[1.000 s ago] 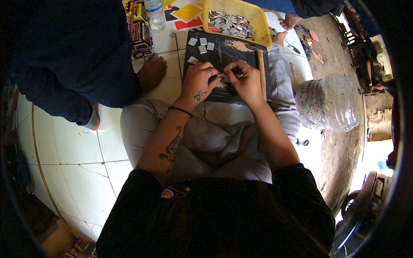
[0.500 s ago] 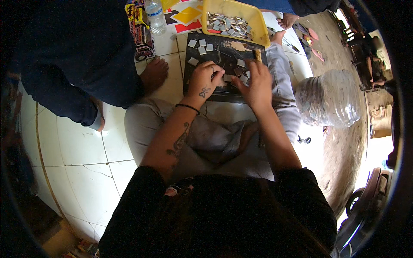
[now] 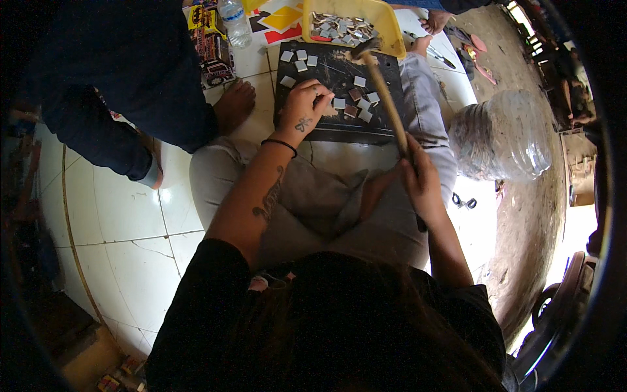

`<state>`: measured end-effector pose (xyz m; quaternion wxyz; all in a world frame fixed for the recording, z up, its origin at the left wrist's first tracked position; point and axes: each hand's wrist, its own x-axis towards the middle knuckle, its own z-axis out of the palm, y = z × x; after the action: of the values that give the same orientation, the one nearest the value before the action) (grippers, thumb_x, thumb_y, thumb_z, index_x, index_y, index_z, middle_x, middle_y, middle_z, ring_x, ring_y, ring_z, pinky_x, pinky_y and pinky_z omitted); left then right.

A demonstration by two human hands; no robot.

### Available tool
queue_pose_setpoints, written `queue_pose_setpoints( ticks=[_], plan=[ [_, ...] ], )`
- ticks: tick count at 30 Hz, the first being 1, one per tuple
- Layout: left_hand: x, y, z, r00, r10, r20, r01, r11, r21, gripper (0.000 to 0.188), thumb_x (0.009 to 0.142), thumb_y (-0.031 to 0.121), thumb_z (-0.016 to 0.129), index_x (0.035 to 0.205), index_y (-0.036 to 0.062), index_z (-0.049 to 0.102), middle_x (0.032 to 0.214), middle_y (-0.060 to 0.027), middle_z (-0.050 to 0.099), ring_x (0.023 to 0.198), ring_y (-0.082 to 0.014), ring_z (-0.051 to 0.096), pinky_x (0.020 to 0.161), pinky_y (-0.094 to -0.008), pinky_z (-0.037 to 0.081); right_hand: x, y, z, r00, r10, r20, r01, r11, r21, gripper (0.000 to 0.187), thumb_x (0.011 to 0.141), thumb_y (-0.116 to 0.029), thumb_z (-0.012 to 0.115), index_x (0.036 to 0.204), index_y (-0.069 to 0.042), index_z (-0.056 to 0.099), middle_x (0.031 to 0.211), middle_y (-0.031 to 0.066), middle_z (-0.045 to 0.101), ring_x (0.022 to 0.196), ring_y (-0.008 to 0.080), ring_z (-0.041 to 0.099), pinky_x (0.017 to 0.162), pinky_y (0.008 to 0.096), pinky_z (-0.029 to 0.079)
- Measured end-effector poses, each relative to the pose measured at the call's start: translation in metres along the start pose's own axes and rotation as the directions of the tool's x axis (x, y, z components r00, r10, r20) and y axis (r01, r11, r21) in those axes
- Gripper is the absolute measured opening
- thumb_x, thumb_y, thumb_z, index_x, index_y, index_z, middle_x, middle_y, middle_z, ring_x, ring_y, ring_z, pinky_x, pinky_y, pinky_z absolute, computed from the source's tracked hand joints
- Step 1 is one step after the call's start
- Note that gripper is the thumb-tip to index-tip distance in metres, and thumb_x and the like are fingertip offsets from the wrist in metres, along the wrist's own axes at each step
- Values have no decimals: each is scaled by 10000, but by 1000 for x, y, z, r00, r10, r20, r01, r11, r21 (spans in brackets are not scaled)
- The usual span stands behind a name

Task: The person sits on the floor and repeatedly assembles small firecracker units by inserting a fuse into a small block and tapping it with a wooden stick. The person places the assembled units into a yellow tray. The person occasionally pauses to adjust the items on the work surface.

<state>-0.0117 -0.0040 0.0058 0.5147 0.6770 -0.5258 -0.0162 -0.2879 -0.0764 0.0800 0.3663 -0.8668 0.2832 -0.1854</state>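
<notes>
Near the middle of the black surface [image 3: 326,73]: the left hand [image 3: 305,108] is lowered, its fingers curled close; whether they pinch something, I cannot tell.
Hammer [image 3: 385,91]: it is held by the right hand [image 3: 421,178], whose fingers are wrapped around the near end of the handle; its head is over the far right part, just before the yellow tray [image 3: 390,36].
Step in hand: it seems to be the making ready for a hammer blow close to the left fingertips.
Next move: a blow would call for a steady left hand and fingers well away from the hammer's path, I judge.
Loose pieces: light squares [image 3: 300,66] lie at the far left, others to the right of the left hand, with two brown ones [image 3: 354,95] among them; all are flat and sharp-cornered.
Tray pieces [image 3: 343,27]: many similar pieces are heaped without order.
Materials: the handle looks wooden and slightly worn, the tray is probably smooth plastic, and the black surface is scratched, with tan patches that may be dust.
</notes>
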Motion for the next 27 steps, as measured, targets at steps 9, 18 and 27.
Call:
queue_pose_setpoints(
  ticks=[9, 18, 27],
  plan=[
    [-1, -1, 1, 1000, -8, -2, 8, 999, 37, 107, 806, 93, 688, 799, -9, 656, 772, -110, 618, 698, -257, 624, 632, -334, 478, -40, -51, -10, 974, 163, 156, -116, 955, -272, 546, 901, 19, 482, 1420, -100, 364, 1137, 224, 574, 1026, 344, 611, 834, 378, 488],
    [-2, -1, -1, 999, -31, 43, 27, 997, 78, 144, 826, 129, 676, 797, -10, 659, 787, -109, 626, 714, -259, 631, 638, -334, 478, -40, -43, -9, 994, -25, 104, 52, 963, -264, 570, 894, -58, 524, 1426, -114, 329, 1046, 218, 552, 813, 410, 612, 676, 449, 506],
    [-2, 0, -2, 1000, 12, -5, -11, 999, 42, 129, 814, 124, 686, 811, -5, 673, 777, -110, 629, 709, -260, 633, 639, -334, 482, -40, -36, -5, 991, -137, 2, 135, 972, -190, 581, 906, -59, 510, 1443, -168, 315, 1080, 247, 563, 859, 429, 620, 716, 454, 522]
  ],
)
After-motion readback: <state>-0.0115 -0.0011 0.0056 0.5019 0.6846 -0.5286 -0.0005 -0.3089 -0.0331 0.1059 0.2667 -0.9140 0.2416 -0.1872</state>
